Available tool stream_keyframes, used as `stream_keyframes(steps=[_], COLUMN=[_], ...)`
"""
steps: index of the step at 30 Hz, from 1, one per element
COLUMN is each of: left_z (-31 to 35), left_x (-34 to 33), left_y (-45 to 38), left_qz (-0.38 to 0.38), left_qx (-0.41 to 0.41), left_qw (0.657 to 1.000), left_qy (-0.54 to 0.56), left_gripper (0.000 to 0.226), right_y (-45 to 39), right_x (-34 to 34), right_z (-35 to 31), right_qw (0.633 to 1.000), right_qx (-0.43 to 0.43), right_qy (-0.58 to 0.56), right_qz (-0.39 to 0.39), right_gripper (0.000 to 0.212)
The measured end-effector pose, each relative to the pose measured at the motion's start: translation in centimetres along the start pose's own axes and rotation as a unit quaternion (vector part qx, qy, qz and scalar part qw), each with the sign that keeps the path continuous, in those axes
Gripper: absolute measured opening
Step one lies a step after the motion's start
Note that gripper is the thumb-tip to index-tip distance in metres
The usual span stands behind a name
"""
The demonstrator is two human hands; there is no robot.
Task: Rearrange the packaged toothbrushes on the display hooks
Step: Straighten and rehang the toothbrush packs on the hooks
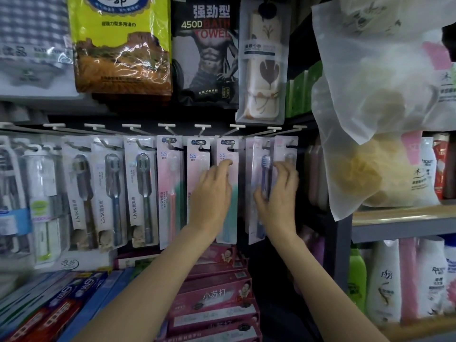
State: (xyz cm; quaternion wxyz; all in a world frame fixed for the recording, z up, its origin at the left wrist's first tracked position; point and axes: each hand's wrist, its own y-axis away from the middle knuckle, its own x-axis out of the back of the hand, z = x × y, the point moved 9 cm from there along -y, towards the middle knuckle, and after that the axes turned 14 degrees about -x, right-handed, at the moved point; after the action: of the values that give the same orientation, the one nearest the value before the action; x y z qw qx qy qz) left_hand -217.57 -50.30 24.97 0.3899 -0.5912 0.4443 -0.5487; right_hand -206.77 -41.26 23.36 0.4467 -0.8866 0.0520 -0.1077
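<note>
A row of packaged toothbrushes hangs from white display hooks (202, 126) across the middle. Three pink SS packs hang side by side; my left hand (212, 191) lies over the middle and right ones, fingertips touching the teal-handled pack (228, 218). To the right hang a pack with a blue-purple toothbrush (256, 169) and a pale pink pack (286, 146). My right hand (277, 193) holds the blue-purple pack, thumb on its front and fingers curled round its right edge. Grey LMK packs (106, 193) hang further left.
Bath towel packs (204, 50) hang above the hooks. Toothpaste boxes (212, 297) are stacked below. A frosted bag with a bath sponge (375, 119) hangs at the right beside a shelf of bottles (385, 280).
</note>
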Motion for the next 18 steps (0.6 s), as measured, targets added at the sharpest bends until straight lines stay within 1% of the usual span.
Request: stream_keyframes(steps=[2, 3, 5, 7, 10, 12, 15, 18], left_z=[-1.8, -2.8, -4.5, -5.2, -4.9, -4.9, -5.8, -6.2], left_x=[1.6, 2.3, 3.0, 2.9, 2.0, 1.6, 0.7, 0.3], left_y=[1.2, 1.7, 2.8, 3.4, 3.6, 3.3, 3.4, 3.7], left_qz=[0.031, 0.044, 0.050, 0.023, -0.008, -0.018, -0.045, -0.068], left_qx=[0.026, 0.050, 0.107, 0.146, 0.143, 0.136, 0.164, 0.163], left_qw=[0.997, 0.995, 0.990, 0.988, 0.989, 0.990, 0.985, 0.984], left_qy=[-0.063, -0.079, -0.072, -0.040, -0.028, -0.030, -0.017, -0.023], left_gripper=[0.037, 0.038, 0.044, 0.055, 0.068, 0.073, 0.080, 0.083], right_y=[1.6, 2.3, 3.2, 3.5, 3.0, 2.3, 1.5, 1.5], right_x=[-2.1, -3.3, -5.2, -6.9, -9.1, -9.7, -9.7, -9.5], right_z=[-1.3, -1.6, -1.8, -1.7, -0.8, -0.3, -0.3, -0.3], right_qw=[0.999, 0.998, 0.995, 0.992, 0.978, 0.970, 0.969, 0.969], right_qx=[0.028, 0.021, -0.018, -0.063, -0.157, -0.202, -0.215, -0.212], right_qy=[0.008, 0.005, -0.012, -0.013, 0.002, 0.009, 0.017, 0.028], right_qz=[-0.044, -0.065, -0.092, -0.106, -0.137, -0.136, -0.124, -0.126], right_gripper=[0.052, 0.053, 0.061, 0.070, 0.082, 0.087, 0.086, 0.076])
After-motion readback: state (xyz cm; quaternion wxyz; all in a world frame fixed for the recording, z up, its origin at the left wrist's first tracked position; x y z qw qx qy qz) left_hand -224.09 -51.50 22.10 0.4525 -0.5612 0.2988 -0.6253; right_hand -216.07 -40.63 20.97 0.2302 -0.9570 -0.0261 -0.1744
